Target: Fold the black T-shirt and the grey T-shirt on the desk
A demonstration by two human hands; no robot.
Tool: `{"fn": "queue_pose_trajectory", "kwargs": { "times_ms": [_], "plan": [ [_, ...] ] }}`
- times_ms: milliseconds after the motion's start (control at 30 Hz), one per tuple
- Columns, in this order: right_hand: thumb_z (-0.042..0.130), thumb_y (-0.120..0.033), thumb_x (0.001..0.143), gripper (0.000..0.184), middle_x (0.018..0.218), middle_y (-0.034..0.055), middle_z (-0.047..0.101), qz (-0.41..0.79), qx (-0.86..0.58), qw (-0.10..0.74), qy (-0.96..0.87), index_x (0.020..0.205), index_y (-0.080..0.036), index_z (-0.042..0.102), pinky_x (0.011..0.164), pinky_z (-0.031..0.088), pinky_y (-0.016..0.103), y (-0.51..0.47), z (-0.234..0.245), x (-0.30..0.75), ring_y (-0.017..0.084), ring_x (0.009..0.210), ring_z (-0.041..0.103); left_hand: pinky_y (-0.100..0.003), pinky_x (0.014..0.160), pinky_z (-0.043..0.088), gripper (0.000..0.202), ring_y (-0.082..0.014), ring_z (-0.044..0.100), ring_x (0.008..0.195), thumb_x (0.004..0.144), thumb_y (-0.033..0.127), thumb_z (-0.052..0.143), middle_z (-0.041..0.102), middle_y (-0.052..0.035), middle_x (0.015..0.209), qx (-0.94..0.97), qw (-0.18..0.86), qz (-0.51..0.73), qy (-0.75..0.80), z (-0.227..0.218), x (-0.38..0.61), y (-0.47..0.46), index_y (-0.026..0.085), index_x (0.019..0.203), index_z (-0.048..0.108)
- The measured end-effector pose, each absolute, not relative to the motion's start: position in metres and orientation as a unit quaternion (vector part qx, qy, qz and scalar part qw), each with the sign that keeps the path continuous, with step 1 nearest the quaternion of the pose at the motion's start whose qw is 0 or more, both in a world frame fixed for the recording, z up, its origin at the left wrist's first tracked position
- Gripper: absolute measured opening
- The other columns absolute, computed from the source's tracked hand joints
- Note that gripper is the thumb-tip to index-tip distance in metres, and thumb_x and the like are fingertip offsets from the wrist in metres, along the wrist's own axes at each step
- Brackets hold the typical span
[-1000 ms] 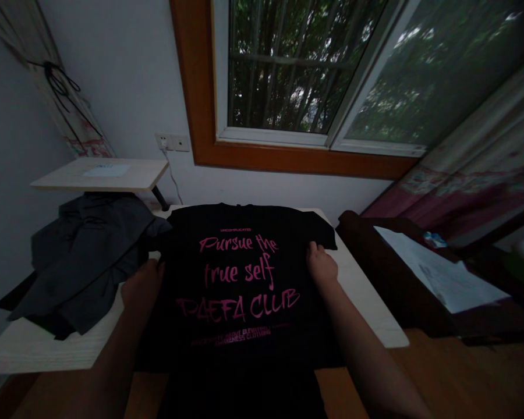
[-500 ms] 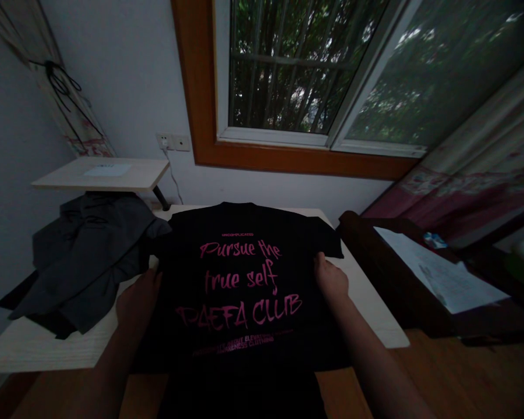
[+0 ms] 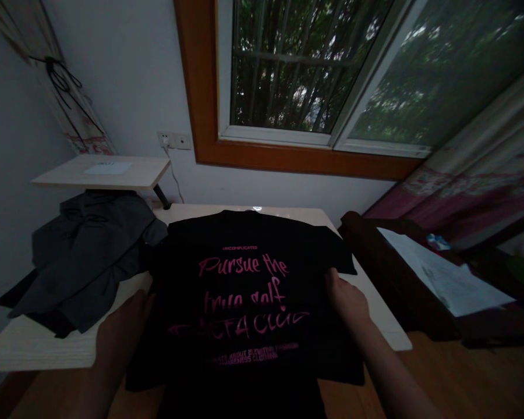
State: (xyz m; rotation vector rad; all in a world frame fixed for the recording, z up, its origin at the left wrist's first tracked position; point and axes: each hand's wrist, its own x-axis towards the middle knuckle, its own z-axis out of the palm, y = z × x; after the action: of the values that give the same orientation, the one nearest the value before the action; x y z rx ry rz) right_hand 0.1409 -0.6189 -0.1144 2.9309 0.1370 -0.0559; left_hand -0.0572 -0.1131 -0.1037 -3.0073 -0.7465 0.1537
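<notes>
left hand (image 3: 124,320) and right hand (image 3: 349,299) both have their fingers closed on a black t-shirt (image 3: 244,238), one at each side edge, so that's what the head view is all about. the right one pinches the fabric just below the sleeve, thumb side up. the left one is really dim, so how tight its hold is, can't tell. same for how much cloth is tucked inside either fist.

the shirt is spread out flat-ish over the pale table (image 3: 39,346), neckline toward the wall, bottom part reaching past the near edge. pink lettering runs across it, and the middle lines are partly swallowed by a crease, so "true self" looks chopped off along the bottom.

over to the left there's a rumpled grey garment (image 3: 87,250) heaped on the same table, right beside the shirt and partly under a small raised shelf (image 3: 61,174) with a white label (image 3: 108,168) on top. behind that, a wall socket (image 3: 173,140) with a cord (image 3: 174,180) hanging down. window (image 3: 305,70) straight ahead, wood trim around it. on the right, some dark brown furniture (image 3: 375,273) stands near the table, with papers (image 3: 445,276) lying on it.
</notes>
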Motion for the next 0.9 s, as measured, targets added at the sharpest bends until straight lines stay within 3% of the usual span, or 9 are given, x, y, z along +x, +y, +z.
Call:
{"fn": "queue_pose_trajectory", "kwargs": {
  "times_ms": [100, 233, 400, 533, 667, 767, 900],
  "plan": [
    [0.031, -0.035, 0.107, 0.031, 0.087, 0.0124, 0.072, -0.013, 0.994, 0.102, 0.048, 0.121, -0.016, 0.051, 0.063, 0.047, 0.033, -0.615, -0.109, 0.143, 0.027, 0.075, 0.074, -0.031, 0.058, 0.040, 0.042, -0.0263, 0.072, 0.078, 0.104, 0.047, 0.023, 0.073, -0.0090, 0.092, -0.971, 0.021, 0.049, -0.233, -0.100, -0.050, -0.110, 0.021, 0.106, 0.056],
    [0.035, -0.034, 0.105, 0.026, 0.090, 0.0099, 0.070, 0.005, 0.995, 0.094, 0.042, 0.113, -0.018, 0.055, 0.062, 0.046, 0.030, -0.601, -0.097, 0.151, 0.024, 0.075, 0.071, -0.032, 0.063, 0.043, 0.039, -0.0244, 0.071, 0.084, 0.104, 0.041, 0.026, 0.071, -0.0099, 0.108, -0.975, 0.025, 0.019, -0.219, -0.090, -0.033, -0.108, 0.021, 0.104, 0.059],
    [0.041, -0.031, 0.104, 0.024, 0.101, 0.0128, 0.066, 0.055, 0.991, 0.082, 0.085, 0.107, -0.017, 0.060, 0.074, 0.049, 0.031, -0.569, -0.079, 0.165, 0.025, 0.094, 0.066, -0.036, 0.089, 0.048, 0.033, -0.0250, 0.065, 0.100, 0.100, 0.033, 0.037, 0.069, -0.0108, 0.106, -0.989, -0.007, -0.054, -0.134, -0.086, -0.002, -0.115, 0.020, 0.104, 0.067],
    [0.039, -0.033, 0.104, 0.034, 0.118, 0.0164, 0.064, 0.075, 0.984, 0.036, 0.159, 0.124, -0.018, 0.062, 0.095, 0.048, 0.038, -0.529, -0.077, 0.178, 0.029, 0.111, 0.060, -0.039, 0.107, 0.045, 0.038, -0.0245, 0.060, 0.117, 0.099, 0.035, 0.040, 0.067, -0.0102, 0.125, -0.995, -0.079, -0.053, -0.038, -0.100, 0.037, -0.134, 0.021, 0.120, 0.068],
    [0.039, -0.037, 0.104, 0.048, 0.147, 0.0156, 0.053, 0.085, 0.962, -0.054, 0.255, 0.145, -0.017, 0.052, 0.113, 0.039, 0.045, -0.479, -0.095, 0.188, 0.031, 0.137, 0.045, -0.046, 0.120, 0.032, 0.054, -0.0293, 0.039, 0.146, 0.100, 0.046, 0.041, 0.049, -0.0127, 0.154, -0.993, -0.105, -0.047, 0.007, -0.124, 0.078, -0.162, 0.015, 0.142, 0.056],
    [0.040, -0.041, 0.103, 0.053, 0.159, 0.0138, 0.042, 0.088, 0.941, -0.102, 0.312, 0.150, -0.016, 0.048, 0.120, 0.032, 0.049, -0.442, -0.116, 0.191, 0.031, 0.148, 0.035, -0.054, 0.122, 0.026, 0.060, -0.0333, 0.031, 0.151, 0.100, 0.048, 0.040, 0.039, -0.0158, 0.161, -0.995, -0.075, -0.056, -0.021, -0.138, 0.102, -0.180, 0.012, 0.148, 0.049],
    [0.037, -0.047, 0.104, 0.056, 0.164, 0.0110, 0.034, 0.059, 0.937, -0.119, 0.322, 0.153, -0.019, 0.045, 0.124, 0.023, 0.050, -0.415, -0.137, 0.199, 0.029, 0.152, 0.028, -0.054, 0.124, 0.020, 0.061, -0.0314, 0.029, 0.152, 0.102, 0.046, 0.034, 0.035, -0.0159, 0.163, -0.992, -0.044, -0.109, -0.036, -0.145, 0.117, -0.189, 0.011, 0.150, 0.046]
  ]
}}
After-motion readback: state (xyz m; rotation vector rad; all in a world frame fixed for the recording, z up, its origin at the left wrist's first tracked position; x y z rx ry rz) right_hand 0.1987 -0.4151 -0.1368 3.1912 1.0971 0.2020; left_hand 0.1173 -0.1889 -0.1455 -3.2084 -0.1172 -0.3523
